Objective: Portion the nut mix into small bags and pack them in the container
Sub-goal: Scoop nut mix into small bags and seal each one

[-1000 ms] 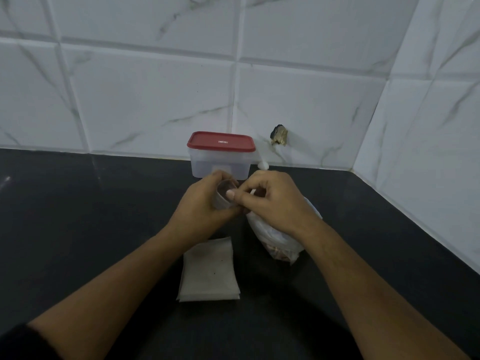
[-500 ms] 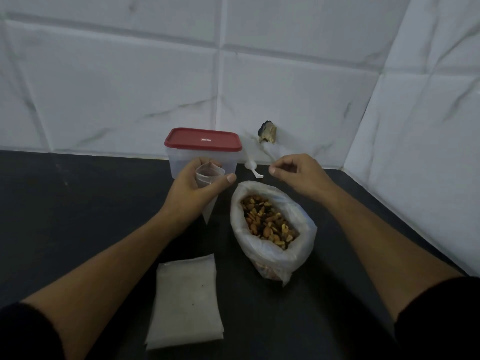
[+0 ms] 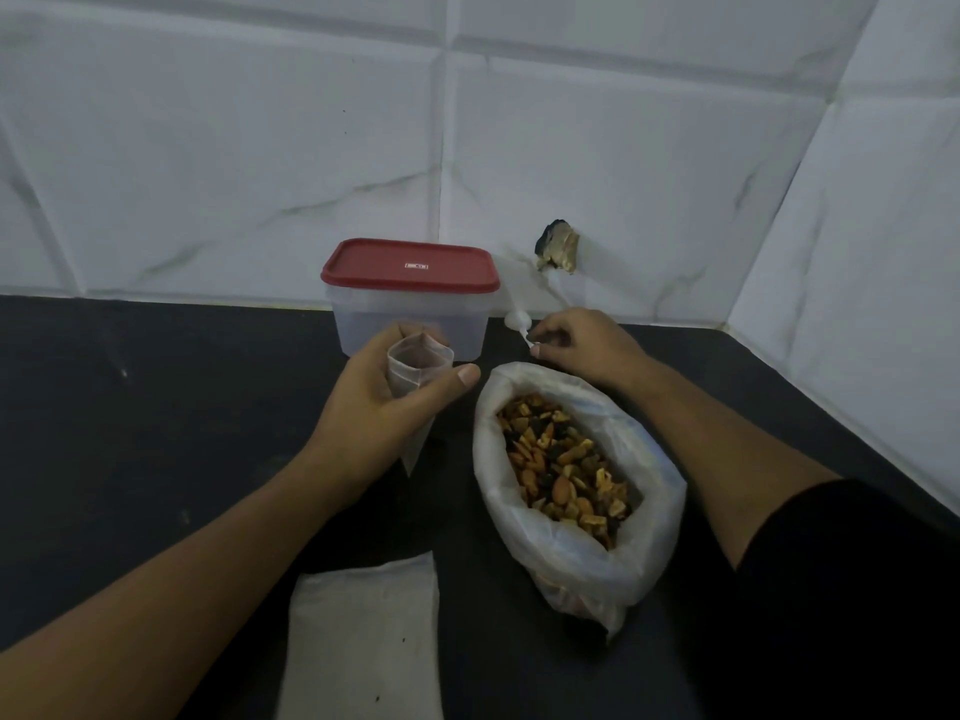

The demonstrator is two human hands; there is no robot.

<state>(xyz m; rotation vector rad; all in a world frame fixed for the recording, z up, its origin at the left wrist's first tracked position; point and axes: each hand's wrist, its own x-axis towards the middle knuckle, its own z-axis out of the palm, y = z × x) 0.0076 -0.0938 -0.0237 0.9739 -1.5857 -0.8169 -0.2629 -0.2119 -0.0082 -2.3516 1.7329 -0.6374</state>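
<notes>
Zero bags filled; the container (image 3: 410, 317) is lidded. Your left hand (image 3: 363, 423) grips an empty small bag (image 3: 410, 371); your right hand (image 3: 582, 348) pinches the scoop (image 3: 518, 321).

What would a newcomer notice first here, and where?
The colourful nut mix in the open white bag, centre-right on the dark counter, stands out first. Behind it, a red lid tops the clear container by the wall. The left hand holds a small bag open; the right hand pinches a white spoon.

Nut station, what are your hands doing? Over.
Left hand holds small bag. Right hand pinches white scoop. Container lid on. Nut mix bag open, unobstructed.
</notes>
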